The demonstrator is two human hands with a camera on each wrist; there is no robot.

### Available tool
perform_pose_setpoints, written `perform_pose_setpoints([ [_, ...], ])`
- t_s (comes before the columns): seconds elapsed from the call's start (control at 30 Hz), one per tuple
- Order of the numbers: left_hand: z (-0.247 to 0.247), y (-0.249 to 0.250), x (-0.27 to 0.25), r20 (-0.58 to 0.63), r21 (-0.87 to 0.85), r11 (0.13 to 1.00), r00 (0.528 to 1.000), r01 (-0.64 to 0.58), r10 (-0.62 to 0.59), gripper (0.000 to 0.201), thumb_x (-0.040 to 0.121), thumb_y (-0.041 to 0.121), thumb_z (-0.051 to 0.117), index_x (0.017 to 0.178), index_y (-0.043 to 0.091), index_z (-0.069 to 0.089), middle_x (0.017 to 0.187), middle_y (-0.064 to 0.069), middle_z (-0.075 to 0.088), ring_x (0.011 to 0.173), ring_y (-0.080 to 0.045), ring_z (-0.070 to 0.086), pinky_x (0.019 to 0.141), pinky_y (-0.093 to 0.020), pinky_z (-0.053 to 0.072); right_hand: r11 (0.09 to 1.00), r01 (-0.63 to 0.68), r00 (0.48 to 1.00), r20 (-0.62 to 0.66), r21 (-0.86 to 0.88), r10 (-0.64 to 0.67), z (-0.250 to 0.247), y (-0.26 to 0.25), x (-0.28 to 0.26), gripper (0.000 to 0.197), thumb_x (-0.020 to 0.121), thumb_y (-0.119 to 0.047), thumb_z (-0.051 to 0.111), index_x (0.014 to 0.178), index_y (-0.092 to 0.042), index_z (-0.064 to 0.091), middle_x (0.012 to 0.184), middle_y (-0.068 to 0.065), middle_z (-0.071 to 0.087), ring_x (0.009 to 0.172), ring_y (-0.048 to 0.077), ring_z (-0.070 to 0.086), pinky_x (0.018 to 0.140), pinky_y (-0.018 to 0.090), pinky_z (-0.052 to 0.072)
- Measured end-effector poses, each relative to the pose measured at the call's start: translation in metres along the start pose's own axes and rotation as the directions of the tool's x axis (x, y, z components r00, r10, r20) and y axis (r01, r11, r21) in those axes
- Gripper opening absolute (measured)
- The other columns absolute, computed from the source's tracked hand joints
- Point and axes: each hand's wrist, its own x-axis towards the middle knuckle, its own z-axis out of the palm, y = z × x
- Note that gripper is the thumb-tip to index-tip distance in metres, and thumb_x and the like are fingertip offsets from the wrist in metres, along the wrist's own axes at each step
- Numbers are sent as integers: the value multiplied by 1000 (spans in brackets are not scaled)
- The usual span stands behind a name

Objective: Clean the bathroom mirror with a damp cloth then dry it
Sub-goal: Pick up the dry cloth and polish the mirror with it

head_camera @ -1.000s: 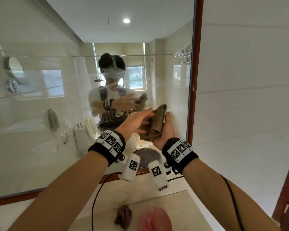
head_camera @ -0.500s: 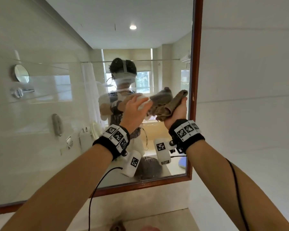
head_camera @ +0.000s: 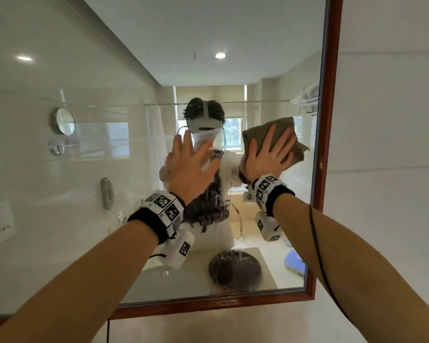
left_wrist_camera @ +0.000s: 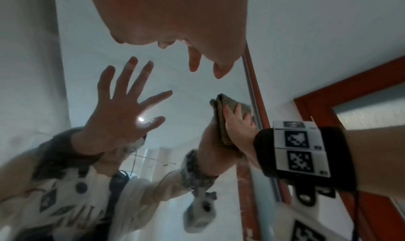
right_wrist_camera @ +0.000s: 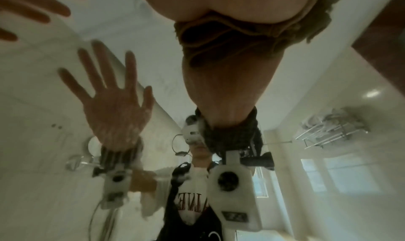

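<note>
1. The right hand (head_camera: 266,157) presses a brown cloth (head_camera: 273,134) flat against the mirror (head_camera: 109,144), fingers spread and straight over it.
2. The cloth sits right of centre in the head view, close to the mirror's red-brown wooden frame (head_camera: 328,120).
3. The left hand (head_camera: 188,164) is wide open at the centre of the frame, fingers splayed towards the glass; whether it touches cannot be told.
4. Both wrists wear black bands with square markers (head_camera: 162,206).
5. A round wall mirror (head_camera: 63,121) is reflected at middle left.
</note>
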Motion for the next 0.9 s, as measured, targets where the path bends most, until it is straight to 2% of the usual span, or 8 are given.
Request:
perform_pose_setpoints([
  [0.1, -2, -9, -1, -10, 135, 991, 1000, -6, 8, 52, 97, 54, 41, 147, 45, 30, 165, -3, -5, 151, -31, -9, 117, -62, 6, 996, 71, 997, 19, -61, -70, 1, 5, -2, 66, 95, -56, 11, 153, -24, 16, 159, 16, 15, 146, 37, 13, 110, 57, 19],
  [0.3, -7, -38, -2, -4, 220, 974, 999, 47, -47, 69, 96, 52, 43, 154, 43, 8, 164, -5, -20, 149, -31, -21, 115, -69, 0, 964, 260, 965, 52, -61, -257, 4, -13, -11, 65, 96, -55, 24, 154, -27, 13, 160, 13, 10, 146, 38, 9, 112, 61, 14],
  [0.43, -15, -56, -3, -37, 191, 978, 996, 84, -78, 74, 95, 52, 45, 155, 42, 4, 164, -4, -20, 149, -30, -22, 115, -69, -1, 926, 377, 924, 87, -38, -372, 8, -54, -26, 64, 97, -55, 25, 153, -29, 11, 161, 12, 8, 146, 38, 5, 112, 62, 8],
  [0.63, -45, -104, -9, -145, 180, 974, 983, 136, -111, 65, 99, 60, 35, 154, 43, 6, 165, -7, -13, 151, -31, -14, 114, -69, 1, 824, 565, 820, 135, -32, -557, 24, -126, -67, 64, 96, -57, 26, 152, -30, 13, 161, 11, 10, 146, 38, 6, 111, 63, 9],
  [0.8, -82, -159, -15, -185, 179, 967, 971, 183, -150, 58, 101, 57, 30, 153, 44, 9, 166, -5, -10, 152, -30, -13, 113, -70, 1, 726, 687, 711, 218, -11, -669, 41, -172, -122, 65, 95, -59, 29, 152, -32, 15, 161, 10, 9, 146, 37, 6, 112, 62, 7],
  [0.83, -87, -170, -15, -191, 176, 966, 970, 187, -153, 57, 101, 56, 28, 153, 45, 9, 166, -4, -10, 152, -28, -13, 114, -69, 1, 713, 701, 696, 229, -12, -681, 44, -180, -135, 65, 95, -59, 31, 152, -32, 16, 161, 10, 9, 146, 36, 5, 112, 62, 6],
  [0.9, -96, -190, -16, -202, 196, 965, 970, 175, -135, 56, 100, 57, 26, 153, 46, 9, 166, -3, -10, 152, -27, -11, 114, -69, 1, 718, 696, 700, 233, -10, -675, 50, -194, -157, 65, 94, -59, 32, 152, -32, 17, 161, 9, 9, 147, 35, 4, 112, 61, 3],
])
